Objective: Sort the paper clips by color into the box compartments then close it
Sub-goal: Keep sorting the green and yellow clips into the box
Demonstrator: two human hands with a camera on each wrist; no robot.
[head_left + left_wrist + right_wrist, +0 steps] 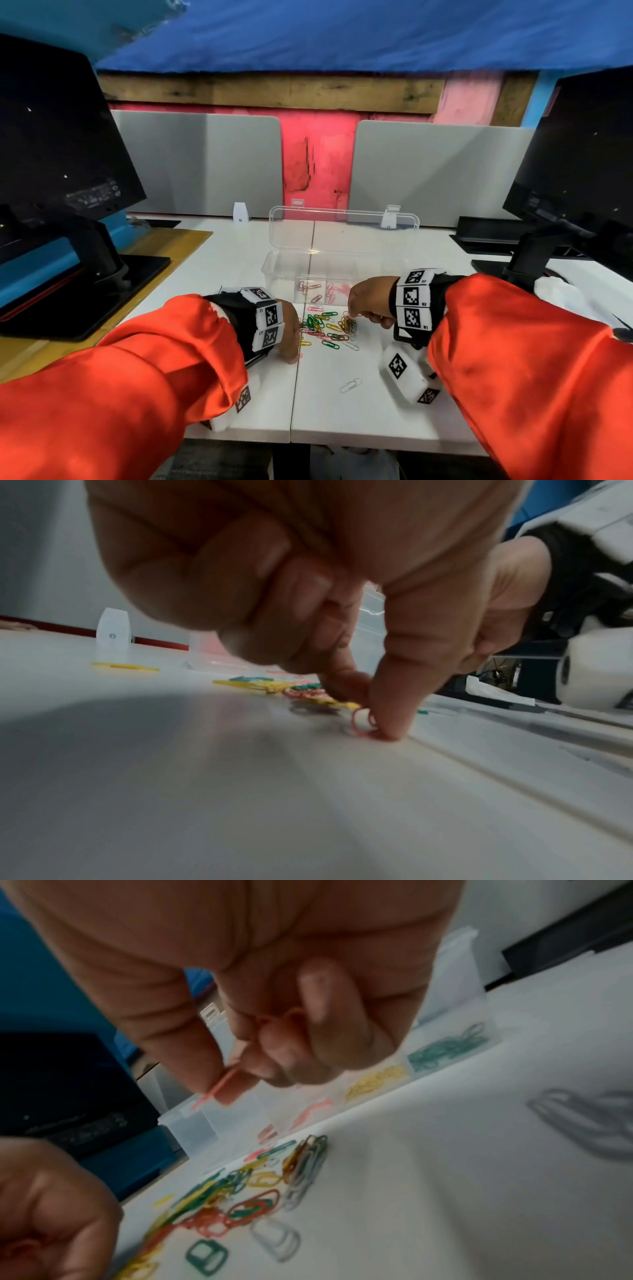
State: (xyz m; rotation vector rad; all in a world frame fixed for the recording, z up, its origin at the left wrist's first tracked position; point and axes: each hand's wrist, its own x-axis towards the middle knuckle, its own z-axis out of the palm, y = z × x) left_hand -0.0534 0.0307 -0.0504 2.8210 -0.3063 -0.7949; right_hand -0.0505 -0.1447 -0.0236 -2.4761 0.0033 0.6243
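Note:
A clear compartment box [271, 274] stands open on the white desk, its lid [342, 226] raised behind. The right wrist view shows pink clips [313, 1108], yellow clips [375, 1081] and green clips [445, 1047] in separate compartments. A mixed pile of paper clips [325, 327] lies in front of the box. My left hand [369, 718] is at the pile's left edge, pinching a red clip [361, 723] against the desk between thumb and forefinger. My right hand [232, 1074] hovers over the pile's right side, pinching a pink clip [219, 1087].
Black monitors on stands flank the desk at left [61, 164] and right [575, 164], with grey divider panels [205, 164] behind the box. A single white clip [350, 385] lies nearer the front edge. A seam [296, 377] runs through the desk.

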